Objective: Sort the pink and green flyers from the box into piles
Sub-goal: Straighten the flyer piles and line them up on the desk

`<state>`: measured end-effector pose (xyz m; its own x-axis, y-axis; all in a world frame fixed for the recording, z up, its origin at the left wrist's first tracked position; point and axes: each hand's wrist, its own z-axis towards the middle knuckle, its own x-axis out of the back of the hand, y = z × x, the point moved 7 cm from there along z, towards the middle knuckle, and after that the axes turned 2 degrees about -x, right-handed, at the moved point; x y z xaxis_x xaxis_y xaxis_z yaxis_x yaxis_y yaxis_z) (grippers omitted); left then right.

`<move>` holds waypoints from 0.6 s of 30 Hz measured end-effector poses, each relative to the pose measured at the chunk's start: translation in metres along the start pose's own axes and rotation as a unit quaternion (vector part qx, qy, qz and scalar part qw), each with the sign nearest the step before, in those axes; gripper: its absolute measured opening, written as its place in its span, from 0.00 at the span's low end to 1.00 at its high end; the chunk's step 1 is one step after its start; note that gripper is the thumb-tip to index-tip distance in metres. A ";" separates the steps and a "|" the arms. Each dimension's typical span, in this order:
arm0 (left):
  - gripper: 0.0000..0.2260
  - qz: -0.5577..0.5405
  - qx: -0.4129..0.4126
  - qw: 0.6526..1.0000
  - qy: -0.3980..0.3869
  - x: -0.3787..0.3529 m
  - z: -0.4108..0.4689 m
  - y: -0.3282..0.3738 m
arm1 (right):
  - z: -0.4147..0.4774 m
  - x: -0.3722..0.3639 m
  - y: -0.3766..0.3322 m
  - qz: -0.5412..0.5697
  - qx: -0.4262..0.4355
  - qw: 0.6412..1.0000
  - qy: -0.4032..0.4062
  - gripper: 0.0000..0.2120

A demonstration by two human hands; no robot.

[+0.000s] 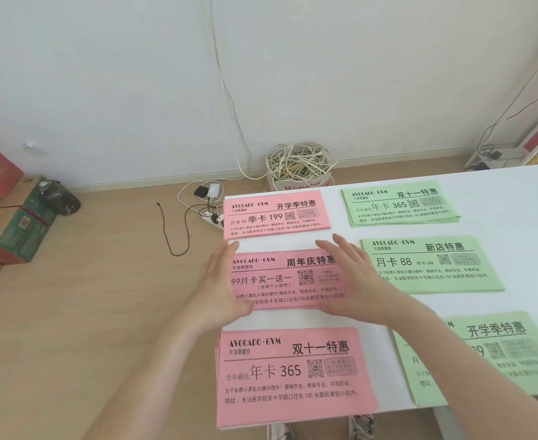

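The left hand (220,281) and right hand (353,274) are spread flat with straight fingers at the short ends of a pink flyer pile (293,281) on the table (515,185). The pile's long axis runs from hand to hand. Its print faces the person and reads "AVOCADO·GYM" and "周年庆特惠". Just right of the right hand lies a green flyer pile (429,265) reading "月卡 88".
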<state>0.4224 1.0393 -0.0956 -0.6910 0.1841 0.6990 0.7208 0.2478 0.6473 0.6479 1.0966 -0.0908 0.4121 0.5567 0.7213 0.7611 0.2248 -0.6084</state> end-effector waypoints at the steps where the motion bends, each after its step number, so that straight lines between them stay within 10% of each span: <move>1: 0.48 0.081 -0.006 0.995 -0.051 -0.002 0.002 0.000 | 0.003 0.001 0.000 -0.062 0.012 0.997 -0.033 0.50; 6: 0.50 0.293 -0.037 0.942 -0.158 -0.001 0.013 0.012 | 0.019 0.006 -0.007 -0.248 0.030 0.963 -0.097 0.57; 18: 0.48 0.250 -0.090 0.961 -0.082 0.011 -0.011 0.030 | -0.027 0.014 -0.027 -0.177 0.070 0.980 -0.052 0.53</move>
<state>0.4372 1.0380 -0.0650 -0.2444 0.3884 0.8885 0.9522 -0.0769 0.2956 0.6463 1.0767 -0.0557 0.0758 0.5001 0.8626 0.7685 0.5219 -0.3701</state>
